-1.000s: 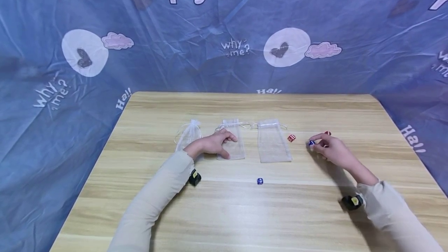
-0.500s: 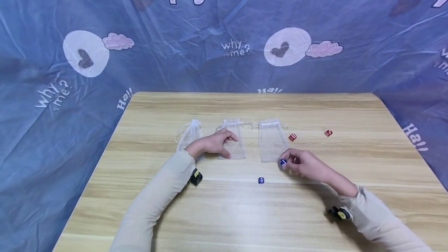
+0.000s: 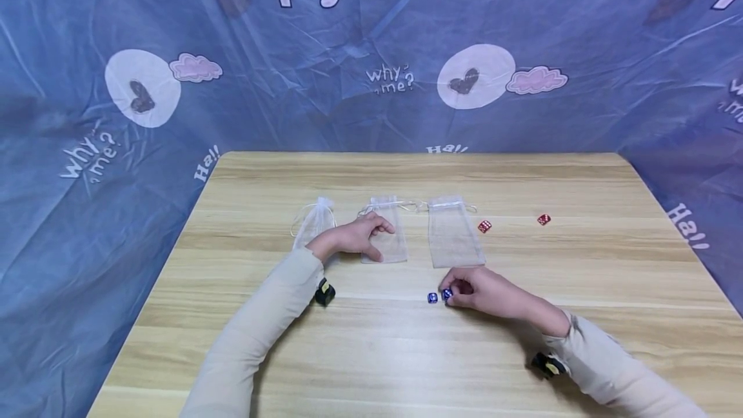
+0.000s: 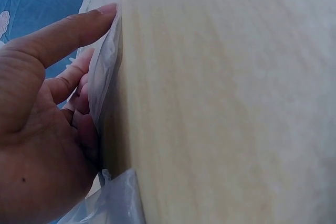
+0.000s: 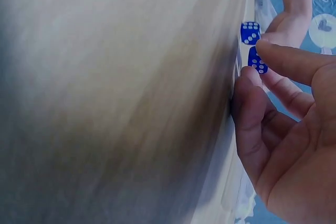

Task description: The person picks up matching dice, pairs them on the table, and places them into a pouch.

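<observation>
My right hand (image 3: 487, 292) pinches a blue die (image 3: 447, 295) between thumb and fingers, low over the table. Just left of it sits a second blue die (image 3: 432, 298); in the right wrist view the held die (image 5: 257, 61) and the other die (image 5: 250, 32) appear almost touching. My left hand (image 3: 352, 237) rests on the middle sheer white drawstring pouch (image 3: 395, 247), thumb and fingers loosely bent and apart. In the left wrist view its fingers lie against the mesh of that pouch (image 4: 106, 51). Part of the pouch is hidden under the hand.
A flat pouch (image 3: 455, 237) lies to the right of the middle one. Another pouch (image 3: 316, 221), gathered at its neck, is partly behind my left wrist. Two red dice (image 3: 484, 226) lie at the right, the farther red die (image 3: 544, 219) nearer the table's right edge.
My right hand has carried the blue die left and toward the near side, from by the red dice to beside the other blue die. My left hand has stayed put.
</observation>
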The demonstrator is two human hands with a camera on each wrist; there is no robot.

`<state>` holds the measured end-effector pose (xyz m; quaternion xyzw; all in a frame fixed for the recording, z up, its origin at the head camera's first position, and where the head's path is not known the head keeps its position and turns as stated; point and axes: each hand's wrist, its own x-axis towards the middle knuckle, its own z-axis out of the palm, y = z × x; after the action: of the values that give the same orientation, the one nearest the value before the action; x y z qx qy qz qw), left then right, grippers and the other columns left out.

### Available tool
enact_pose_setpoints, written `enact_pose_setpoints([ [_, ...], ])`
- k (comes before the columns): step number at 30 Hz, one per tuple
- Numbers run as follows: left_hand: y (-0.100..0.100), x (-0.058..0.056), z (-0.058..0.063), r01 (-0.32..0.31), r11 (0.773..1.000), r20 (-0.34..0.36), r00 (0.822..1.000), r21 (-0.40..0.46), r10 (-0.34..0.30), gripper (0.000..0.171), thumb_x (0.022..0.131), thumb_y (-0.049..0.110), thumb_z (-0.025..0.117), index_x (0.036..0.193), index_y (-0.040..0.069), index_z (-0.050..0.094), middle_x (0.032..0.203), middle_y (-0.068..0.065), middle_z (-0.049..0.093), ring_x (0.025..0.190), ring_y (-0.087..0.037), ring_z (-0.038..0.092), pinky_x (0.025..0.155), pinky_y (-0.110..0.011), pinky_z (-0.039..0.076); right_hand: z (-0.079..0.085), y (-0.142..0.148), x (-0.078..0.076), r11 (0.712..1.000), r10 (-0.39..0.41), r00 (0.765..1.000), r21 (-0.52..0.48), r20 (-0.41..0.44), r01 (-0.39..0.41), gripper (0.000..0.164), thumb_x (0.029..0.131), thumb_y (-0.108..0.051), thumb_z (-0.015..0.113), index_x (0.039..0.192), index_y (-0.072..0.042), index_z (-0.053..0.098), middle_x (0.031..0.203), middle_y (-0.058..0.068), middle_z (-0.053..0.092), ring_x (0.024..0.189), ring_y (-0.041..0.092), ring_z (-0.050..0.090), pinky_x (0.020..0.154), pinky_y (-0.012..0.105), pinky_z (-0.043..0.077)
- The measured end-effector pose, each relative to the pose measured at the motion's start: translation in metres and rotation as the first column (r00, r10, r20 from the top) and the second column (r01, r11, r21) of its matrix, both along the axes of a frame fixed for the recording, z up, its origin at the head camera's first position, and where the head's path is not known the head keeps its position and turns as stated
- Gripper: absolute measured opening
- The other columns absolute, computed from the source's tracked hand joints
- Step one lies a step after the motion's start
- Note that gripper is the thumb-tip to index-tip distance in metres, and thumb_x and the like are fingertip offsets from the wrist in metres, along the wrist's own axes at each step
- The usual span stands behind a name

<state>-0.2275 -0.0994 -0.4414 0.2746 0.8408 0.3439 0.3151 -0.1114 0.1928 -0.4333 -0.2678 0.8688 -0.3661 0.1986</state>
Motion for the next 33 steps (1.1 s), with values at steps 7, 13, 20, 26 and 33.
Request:
enact_pose_setpoints([
  [7, 0.0, 0.0, 0.0, -0.002, 1.0, 0.006, 1.0, -0.004, 0.002, 0.062, 0.075, 0.01, 0.079, 0.13, 0.01, 0.052, 0.128, -0.007, 0.043, 0.117, -0.019, 0.042, 0.106, -0.03, 0.034, -0.002, -0.003, 0.001, 1.0, 0.023, 0.999, 0.022, -0.025, -0.022, 0.013, 0.084, -0.015, 0.073, 0.095, -0.013, 0.065, 0.074, -0.012, 0.054, 0.068, -0.004, 0.048, 0.063, 0.018, 0.045],
  [13, 0.0, 0.0, 0.001, -0.002, 1.0, 0.003, 1.0, -0.002, 0.002, 0.062, 0.074, 0.01, 0.079, 0.13, 0.01, 0.052, 0.127, -0.007, 0.044, 0.117, -0.019, 0.042, 0.107, -0.031, 0.035, -0.003, -0.002, 0.001, 0.999, 0.029, 0.999, 0.019, -0.037, -0.028, 0.015, 0.084, -0.015, 0.073, 0.096, -0.012, 0.065, 0.075, -0.012, 0.054, 0.069, -0.003, 0.048, 0.063, 0.019, 0.045],
  [20, -0.003, 0.001, -0.001, -0.009, 1.0, 0.003, 1.0, 0.004, 0.009, 0.058, 0.077, 0.012, 0.079, 0.129, 0.011, 0.054, 0.128, -0.007, 0.045, 0.117, -0.019, 0.045, 0.106, -0.031, 0.036, 0.005, 0.001, -0.004, 0.999, -0.006, 1.0, -0.042, 0.016, 0.006, 0.017, 0.087, -0.013, 0.069, 0.103, -0.011, 0.065, 0.08, -0.007, 0.058, 0.07, 0.0, 0.051, 0.063, 0.019, 0.047],
  [26, -0.008, 0.001, -0.001, -0.066, 0.996, 0.045, 0.997, 0.054, 0.064, 0.052, 0.079, 0.01, 0.077, 0.126, 0.007, 0.056, 0.124, -0.006, 0.053, 0.109, -0.017, 0.049, 0.101, -0.029, 0.04, 0.023, -0.006, -0.02, 0.995, -0.042, 0.997, -0.099, -0.066, 0.035, 0.015, 0.09, -0.006, 0.064, 0.104, -0.001, 0.064, 0.088, 0.004, 0.065, 0.077, 0.004, 0.057, 0.068, 0.021, 0.051],
  [33, -0.013, 0.0, 0.017, -0.131, 0.979, 0.043, 0.991, 0.156, 0.126, 0.047, 0.081, 0.005, 0.072, 0.125, 0.004, 0.056, 0.12, -0.012, 0.059, 0.105, -0.022, 0.054, 0.095, -0.03, 0.046, 0.042, -0.025, -0.049, 0.992, -0.08, 0.996, -0.104, -0.042, 0.075, 0.024, 0.09, -0.006, 0.064, 0.112, 0.004, 0.06, 0.093, 0.01, 0.065, 0.078, 0.011, 0.059, 0.069, 0.023, 0.051],
])
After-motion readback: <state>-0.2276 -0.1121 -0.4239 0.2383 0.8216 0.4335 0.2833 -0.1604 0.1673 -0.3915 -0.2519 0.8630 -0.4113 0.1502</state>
